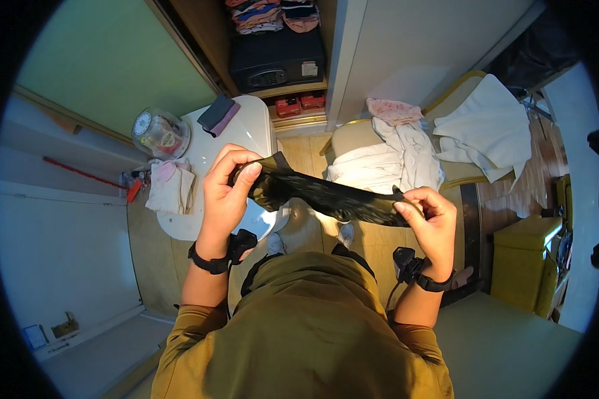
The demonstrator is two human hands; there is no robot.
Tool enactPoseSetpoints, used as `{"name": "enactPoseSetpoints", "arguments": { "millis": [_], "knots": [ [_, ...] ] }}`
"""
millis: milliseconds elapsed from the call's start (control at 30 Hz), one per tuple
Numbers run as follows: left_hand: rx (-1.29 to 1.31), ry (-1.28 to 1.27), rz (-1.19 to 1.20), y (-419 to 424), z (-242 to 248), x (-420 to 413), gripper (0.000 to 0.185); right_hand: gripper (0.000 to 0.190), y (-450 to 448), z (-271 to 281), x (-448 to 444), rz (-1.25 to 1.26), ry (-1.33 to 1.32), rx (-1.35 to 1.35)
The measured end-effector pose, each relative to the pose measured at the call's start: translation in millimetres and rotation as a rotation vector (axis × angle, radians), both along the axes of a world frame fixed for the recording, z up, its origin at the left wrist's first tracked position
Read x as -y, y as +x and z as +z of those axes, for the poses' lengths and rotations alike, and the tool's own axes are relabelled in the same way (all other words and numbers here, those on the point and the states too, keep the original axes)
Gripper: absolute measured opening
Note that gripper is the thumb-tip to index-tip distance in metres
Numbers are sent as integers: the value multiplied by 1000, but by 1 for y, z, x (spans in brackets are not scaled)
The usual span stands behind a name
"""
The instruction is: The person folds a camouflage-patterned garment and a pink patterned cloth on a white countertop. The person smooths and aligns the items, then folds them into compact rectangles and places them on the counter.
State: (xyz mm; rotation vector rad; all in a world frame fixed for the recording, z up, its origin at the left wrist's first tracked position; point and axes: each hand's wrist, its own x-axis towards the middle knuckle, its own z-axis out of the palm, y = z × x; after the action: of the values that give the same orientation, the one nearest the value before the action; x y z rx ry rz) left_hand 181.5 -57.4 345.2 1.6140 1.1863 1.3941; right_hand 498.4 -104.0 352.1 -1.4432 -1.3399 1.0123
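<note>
A small dark garment with an olive camouflage pattern (pixel 329 197) is stretched sideways in the air before me. My left hand (pixel 225 187) pinches one end between thumb and fingers, beside a dark band of the fabric. At the other end my right hand (pixel 432 214) pinches the cloth, a little lower than the left. The garment's middle sags slightly between them. Below and beyond my left hand stands a white table with rounded corners (pixel 254 119). On it lie a folded grey and purple cloth (pixel 219 115) and a stack of folded cream cloth (pixel 169 187).
A clear domed container (pixel 162 133) stands at the table's left edge. Ahead, an open cabinet holds folded clothes (pixel 259 17), a black safe (pixel 279 60) and red boxes (pixel 299 103). White cloths (pixel 399 157) cover a chair at right, with another white cloth (pixel 484 127) over a second chair.
</note>
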Motion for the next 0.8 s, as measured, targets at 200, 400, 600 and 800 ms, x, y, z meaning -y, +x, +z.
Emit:
{"name": "enactPoseSetpoints", "arguments": {
  "millis": [200,400,600,800],
  "knots": [
    [-74,-126,26,6,2,1,12,11,-2,-3,-10,-33,314,62],
    [-98,-178,76,16,4,-3,15,14,-9,-9,-10,-103,269,-63],
    [-54,-91,87,20,0,-10,15,16,-8,-9,-9,-142,158,-63],
    [70,-77,39,23,-6,-16,12,11,-3,-13,-8,-52,4,-21]
  ]
}}
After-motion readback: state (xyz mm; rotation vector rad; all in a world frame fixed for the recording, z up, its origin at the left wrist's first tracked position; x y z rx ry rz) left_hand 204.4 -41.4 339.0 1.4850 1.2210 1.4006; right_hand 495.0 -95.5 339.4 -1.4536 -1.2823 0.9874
